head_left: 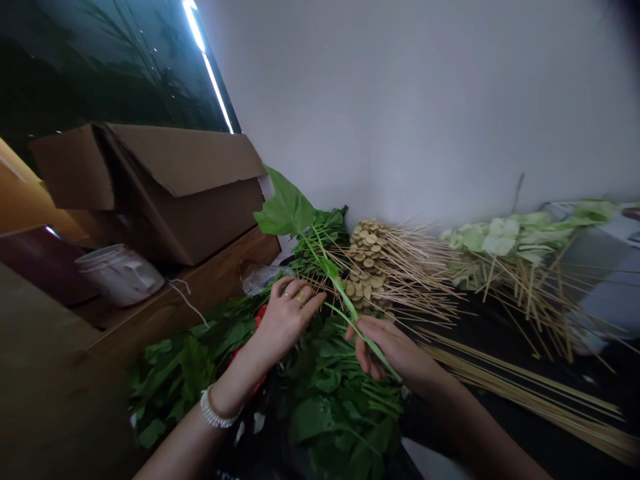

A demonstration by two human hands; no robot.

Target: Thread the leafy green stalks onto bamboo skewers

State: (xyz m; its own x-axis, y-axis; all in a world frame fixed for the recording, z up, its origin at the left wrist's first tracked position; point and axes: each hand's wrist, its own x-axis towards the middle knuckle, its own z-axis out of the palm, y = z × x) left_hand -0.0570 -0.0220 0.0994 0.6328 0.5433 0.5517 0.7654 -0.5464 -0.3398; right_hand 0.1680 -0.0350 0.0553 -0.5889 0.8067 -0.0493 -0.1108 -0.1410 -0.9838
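Note:
My right hand [383, 350] is closed around the stalk of a long leafy green [323, 257], which slants up to the left and ends in one broad leaf. My left hand [293, 310] reaches beside it, fingers stretched forward and slightly apart. Its index fingertip is near a thin side stem of the stalk; contact is unclear, and the thumb is hidden. Loose dark leafy greens [190, 367] lie left of my left wrist. More greens [345, 407] lie between my forearms. Behind my hands is a bundle of green stems [325, 237].
Skewers threaded with round pale slices [369, 257] lie behind my right hand. Cabbage skewers [505, 240] are stacked at right. Bare bamboo sticks [525, 387] run along the black surface. A cardboard box [200, 220] and white plastic jug [123, 273] stand on a wooden ledge at left.

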